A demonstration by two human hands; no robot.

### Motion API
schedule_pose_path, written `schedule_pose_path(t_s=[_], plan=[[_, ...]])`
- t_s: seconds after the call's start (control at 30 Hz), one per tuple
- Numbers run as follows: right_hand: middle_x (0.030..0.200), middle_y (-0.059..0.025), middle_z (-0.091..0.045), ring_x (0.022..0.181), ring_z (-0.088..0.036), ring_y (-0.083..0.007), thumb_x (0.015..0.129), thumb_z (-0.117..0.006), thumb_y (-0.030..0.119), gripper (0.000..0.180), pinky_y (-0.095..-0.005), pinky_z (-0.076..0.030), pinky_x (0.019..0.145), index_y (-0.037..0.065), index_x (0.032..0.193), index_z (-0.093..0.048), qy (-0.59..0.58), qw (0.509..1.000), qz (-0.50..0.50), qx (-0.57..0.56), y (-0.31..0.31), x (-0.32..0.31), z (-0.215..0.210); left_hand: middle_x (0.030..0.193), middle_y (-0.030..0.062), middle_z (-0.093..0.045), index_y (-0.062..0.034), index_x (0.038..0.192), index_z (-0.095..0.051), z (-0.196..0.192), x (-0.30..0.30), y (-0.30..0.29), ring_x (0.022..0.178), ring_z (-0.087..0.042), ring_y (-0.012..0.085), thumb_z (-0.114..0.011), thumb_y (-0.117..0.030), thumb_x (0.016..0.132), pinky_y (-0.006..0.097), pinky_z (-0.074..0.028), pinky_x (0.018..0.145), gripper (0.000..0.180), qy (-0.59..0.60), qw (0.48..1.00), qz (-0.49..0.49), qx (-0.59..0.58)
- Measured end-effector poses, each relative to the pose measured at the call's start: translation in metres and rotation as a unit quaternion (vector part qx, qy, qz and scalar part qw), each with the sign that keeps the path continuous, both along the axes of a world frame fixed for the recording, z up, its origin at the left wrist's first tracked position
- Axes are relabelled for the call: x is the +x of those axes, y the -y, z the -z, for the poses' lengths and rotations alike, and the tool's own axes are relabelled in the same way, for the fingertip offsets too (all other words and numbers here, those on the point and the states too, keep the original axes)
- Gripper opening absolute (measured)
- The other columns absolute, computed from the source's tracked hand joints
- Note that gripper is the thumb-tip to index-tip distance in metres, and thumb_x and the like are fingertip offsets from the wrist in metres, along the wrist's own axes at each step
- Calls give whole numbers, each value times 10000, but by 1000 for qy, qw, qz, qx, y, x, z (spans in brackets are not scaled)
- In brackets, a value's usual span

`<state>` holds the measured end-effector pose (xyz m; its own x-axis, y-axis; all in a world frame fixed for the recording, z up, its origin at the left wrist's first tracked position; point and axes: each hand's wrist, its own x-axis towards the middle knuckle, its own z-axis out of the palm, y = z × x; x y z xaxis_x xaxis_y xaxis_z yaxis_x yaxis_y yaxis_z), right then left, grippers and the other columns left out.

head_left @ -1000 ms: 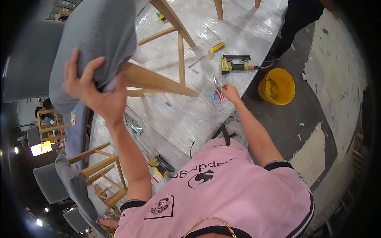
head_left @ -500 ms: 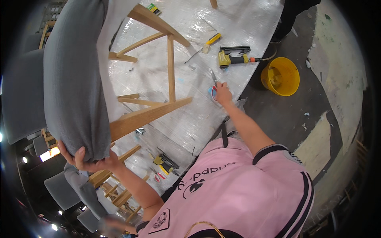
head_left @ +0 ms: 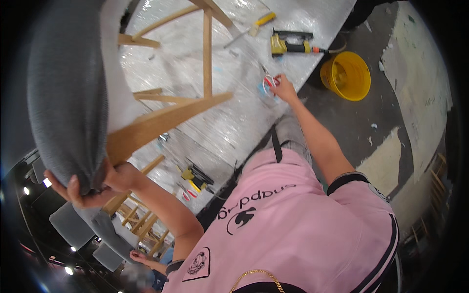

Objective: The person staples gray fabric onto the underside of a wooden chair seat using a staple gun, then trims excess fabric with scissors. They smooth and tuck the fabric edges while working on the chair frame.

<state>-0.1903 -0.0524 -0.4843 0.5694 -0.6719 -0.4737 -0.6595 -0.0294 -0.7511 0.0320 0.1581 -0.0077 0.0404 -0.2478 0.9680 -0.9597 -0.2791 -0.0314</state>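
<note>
My left hand [head_left: 93, 188] is wrapped around the lower corner of a grey upholstered chair [head_left: 68, 97], with gathered fabric under its fingers. The chair's wooden legs [head_left: 166, 119] extend across the plastic-covered table, and white lining shows beside the grey cloth. At the table's right side, my right hand [head_left: 284, 89] is closed on the handle of red-and-white scissors [head_left: 267, 83], whose blades point away from me. A small blue piece lies under the handles. Beyond them lie a yellow-and-black staple gun [head_left: 288, 46] and a yellow-handled tool [head_left: 264, 20] with a thin shaft.
A yellow bucket [head_left: 359, 88] stands on the floor right of the table [head_left: 239, 132]. A second staple gun [head_left: 195, 176] and red-handled cutters [head_left: 188, 195] lie near my left forearm. At lower left, another person's hand [head_left: 139, 256] is by another grey chair [head_left: 110, 234].
The whole view has shifted, so table items appear higher. The chair appears farther left, with my left hand still on its corner. The scissors' handles look more spread beside my right fingers.
</note>
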Motion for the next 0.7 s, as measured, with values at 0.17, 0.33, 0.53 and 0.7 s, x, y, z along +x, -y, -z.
schedule_pose_path(t_s=[0.17,0.33,0.53,0.7], plan=[[1072,-153,-729,918,-711,-267,739,-784,252,606,-360,-559,807,52,1275,-584,56,982,18,182,32,-7,-15,1352,209,-588,-148,1141,-538,5,22,9,1282,-555,386,-559,-126,558,492,-376,1168,584,14,999,36,-9],[1095,-150,-700,994,-684,-314,778,-739,156,449,-406,-561,803,94,1209,-628,50,985,-150,-66,47,11,-34,1325,205,-596,-146,1149,-549,-6,18,-6,1233,-594,373,-559,-119,579,456,-486,1101,570,51,999,9,12],[1097,-135,-631,1065,-637,-346,795,-732,146,371,-478,-547,871,128,1157,-650,-10,923,-271,-274,35,28,-10,1286,208,-598,-126,1115,-531,-8,20,-9,1235,-590,372,-566,-98,603,463,-513,1069,514,57,997,29,34],[1209,-136,-578,1076,-636,-346,822,-705,111,394,-470,-557,881,170,1201,-612,-26,886,-360,-289,-20,0,-23,1286,222,-587,-100,1104,-504,-1,8,3,1220,-589,374,-609,-86,590,462,-524,1049,525,42,999,20,8]])
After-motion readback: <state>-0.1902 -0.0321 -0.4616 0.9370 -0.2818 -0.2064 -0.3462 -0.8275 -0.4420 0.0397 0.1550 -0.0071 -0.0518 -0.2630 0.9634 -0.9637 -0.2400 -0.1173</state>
